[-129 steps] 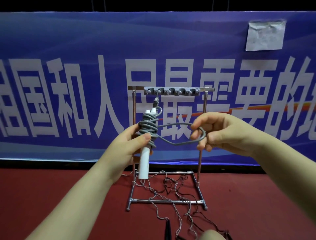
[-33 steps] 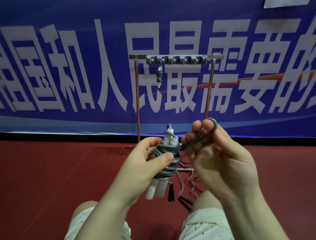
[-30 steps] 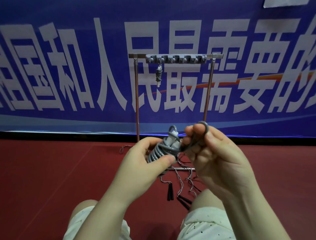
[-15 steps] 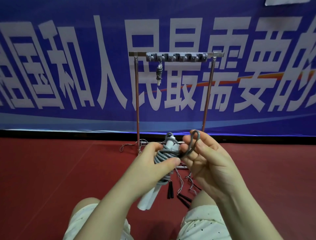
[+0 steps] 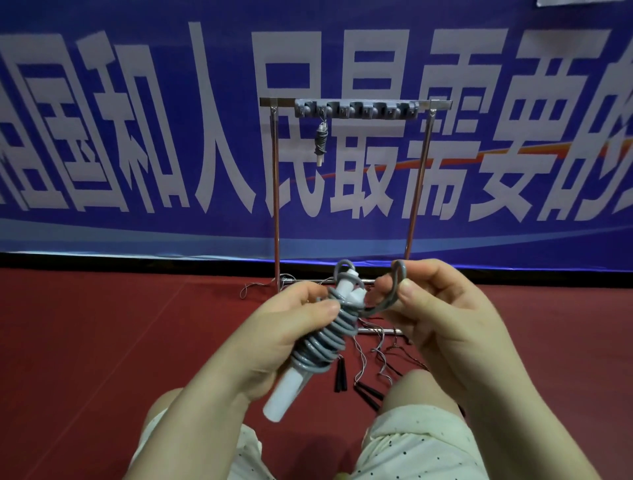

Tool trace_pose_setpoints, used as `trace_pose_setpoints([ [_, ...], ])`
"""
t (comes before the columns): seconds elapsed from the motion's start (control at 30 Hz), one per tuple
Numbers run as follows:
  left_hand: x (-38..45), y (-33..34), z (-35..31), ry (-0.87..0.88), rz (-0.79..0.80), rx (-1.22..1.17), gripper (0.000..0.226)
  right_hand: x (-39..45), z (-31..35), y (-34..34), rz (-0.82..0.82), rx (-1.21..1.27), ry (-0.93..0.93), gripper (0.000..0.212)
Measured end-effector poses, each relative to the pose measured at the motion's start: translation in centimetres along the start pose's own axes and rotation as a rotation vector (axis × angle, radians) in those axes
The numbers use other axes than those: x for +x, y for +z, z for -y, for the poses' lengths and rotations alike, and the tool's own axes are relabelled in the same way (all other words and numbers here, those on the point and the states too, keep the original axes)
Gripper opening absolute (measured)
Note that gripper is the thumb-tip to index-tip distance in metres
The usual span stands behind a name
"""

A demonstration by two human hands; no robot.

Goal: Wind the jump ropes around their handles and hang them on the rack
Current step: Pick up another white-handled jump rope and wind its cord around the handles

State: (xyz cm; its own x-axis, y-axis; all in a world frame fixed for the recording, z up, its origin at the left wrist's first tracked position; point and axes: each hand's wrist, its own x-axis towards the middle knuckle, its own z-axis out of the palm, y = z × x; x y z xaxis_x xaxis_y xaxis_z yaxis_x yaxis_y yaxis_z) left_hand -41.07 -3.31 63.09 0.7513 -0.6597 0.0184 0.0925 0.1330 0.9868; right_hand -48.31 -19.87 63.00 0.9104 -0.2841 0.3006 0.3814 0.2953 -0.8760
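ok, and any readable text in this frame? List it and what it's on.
"国和人民最需要的": large white characters on the blue banner; one more character before it is cut by the left edge, and the last is cut by the right edge.
White paper at the top right corner: nothing readable.
Rack and held jump rope: no markings visible.

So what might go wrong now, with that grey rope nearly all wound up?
The right hand pinches only a short end loop; if it slips, the coils on the white handles in the left hand may loosen. The hook strip on the rack looks small, so hanging could miss. Thin ropes on the floor might snag.
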Motion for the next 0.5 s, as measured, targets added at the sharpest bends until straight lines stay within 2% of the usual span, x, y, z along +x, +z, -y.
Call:
trace_pose_setpoints([
  [0.07, -0.4, -0.1, -0.1, 0.001, 0.014, -0.038, 0.034, 0.0, 0.1, -0.3, 0.013, -0.059, -0.002, 0.032],
  [0.13, -0.4, -0.1, 0.4, 0.017, -0.026, 0.052, 0.036, 0.1, 0.0, -0.1, 0.027, -0.144, 0.002, 0.012],
  [0.23, -0.6, 0.1, 0.8, 0.076, -0.063, 0.325, 0.043, 0.4, -0.4, -0.3, 0.051, -0.264, 0.027, 0.015],
  [0.3, -0.8, 0.2, 1.0, 0.111, -0.094, 0.392, 0.042, 0.7, -0.2, -0.6, 0.088, -0.198, 0.109, 0.011],
  [0.43, -0.9, 0.3, 1.4, 0.199, -0.127, 0.469, 0.037, 1.6, 0.2, -1.9, 0.191, -0.043, 0.271, 0.052],
  [0.5, -0.9, 0.6, 1.5, 0.234, -0.124, 0.482, 0.035, 2.0, 0.4, -2.3, 0.250, -0.020, 0.309, 0.053],
])
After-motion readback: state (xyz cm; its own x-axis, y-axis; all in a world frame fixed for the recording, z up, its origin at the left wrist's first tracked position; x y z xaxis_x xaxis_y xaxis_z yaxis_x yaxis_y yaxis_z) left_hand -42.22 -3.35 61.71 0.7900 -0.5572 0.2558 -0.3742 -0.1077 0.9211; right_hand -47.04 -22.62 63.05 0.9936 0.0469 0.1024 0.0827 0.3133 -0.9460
